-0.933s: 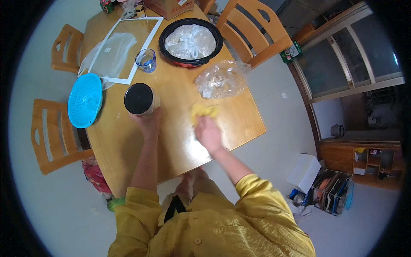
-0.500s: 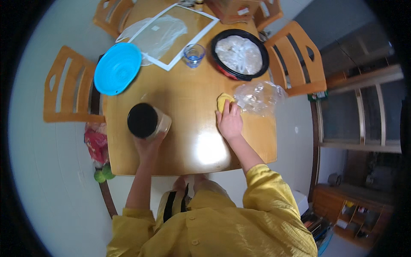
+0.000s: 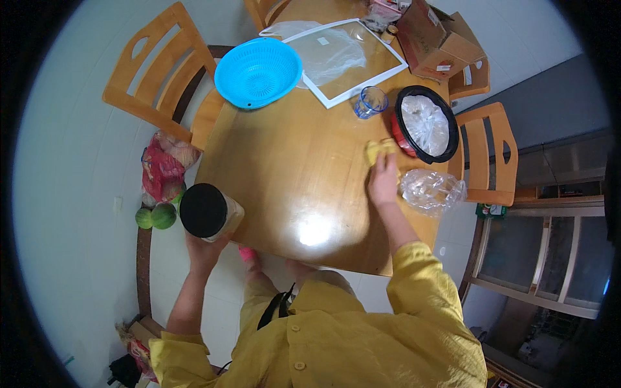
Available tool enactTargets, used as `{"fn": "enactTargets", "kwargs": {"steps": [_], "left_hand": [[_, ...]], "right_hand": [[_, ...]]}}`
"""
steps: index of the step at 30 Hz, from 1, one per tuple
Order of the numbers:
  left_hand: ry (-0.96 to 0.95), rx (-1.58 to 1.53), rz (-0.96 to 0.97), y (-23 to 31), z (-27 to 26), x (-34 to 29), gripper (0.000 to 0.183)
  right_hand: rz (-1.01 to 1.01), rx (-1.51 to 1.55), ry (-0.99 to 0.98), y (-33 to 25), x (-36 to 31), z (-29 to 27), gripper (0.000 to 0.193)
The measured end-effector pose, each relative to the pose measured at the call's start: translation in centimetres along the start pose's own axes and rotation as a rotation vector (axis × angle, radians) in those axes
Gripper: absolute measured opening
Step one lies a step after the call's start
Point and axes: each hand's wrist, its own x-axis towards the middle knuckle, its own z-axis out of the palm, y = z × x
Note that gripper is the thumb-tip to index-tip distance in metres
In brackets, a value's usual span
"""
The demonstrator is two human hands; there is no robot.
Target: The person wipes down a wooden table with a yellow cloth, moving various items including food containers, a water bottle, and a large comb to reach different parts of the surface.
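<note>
A clear jar with a wide black lid (image 3: 203, 211) is held up near the table's front left corner. My left hand (image 3: 206, 251) is closed around its lower part, mostly hidden beneath it. On the right part of the wooden table, my right hand (image 3: 384, 181) presses its fingers onto a folded yellow cloth (image 3: 380, 149). Just right of that hand lies a crumpled clear plastic bag (image 3: 432, 191). Beyond the cloth stand a blue-tinted glass (image 3: 370, 102) and a red pot with a black rim (image 3: 402, 134) that holds a white plastic bag.
A blue colander (image 3: 259, 72) sits at the table's far left edge. Beside it, a white-framed glass panel (image 3: 328, 103) lies over a plastic sheet. A cardboard box (image 3: 433, 48) stands at the back right. Wooden chairs (image 3: 155, 71) flank the table; green melons (image 3: 163, 215) rest on the left.
My right hand has slid the cloth away from me, toward the pot. The jar in my left hand has moved left, to the table edge. The whole view has turned.
</note>
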Motion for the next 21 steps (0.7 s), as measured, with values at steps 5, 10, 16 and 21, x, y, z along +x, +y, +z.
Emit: {"fn": "enactTargets", "kwargs": {"steps": [5, 10, 16, 21], "left_hand": [[0.071, -0.031, -0.108, -2.4, 0.1, -0.9, 0.067], [0.057, -0.066, -0.029, -2.1, -0.7, 1.8, 0.063], [0.031, -0.102, -0.031, -3.3, -4.1, 5.4, 0.067], [-0.048, -0.218, -0.017, -2.8, -3.4, 5.8, 0.066]], "right_hand": [[-0.100, -0.508, 0.154, -5.1, 3.3, 6.0, 0.040], [-0.577, -0.207, -0.128, -18.6, -6.6, 11.5, 0.052], [-0.244, 0.063, -0.665, -17.0, -6.7, 6.1, 0.048], [0.061, -0.280, -0.031, -2.8, -10.5, -0.6, 0.044]]}}
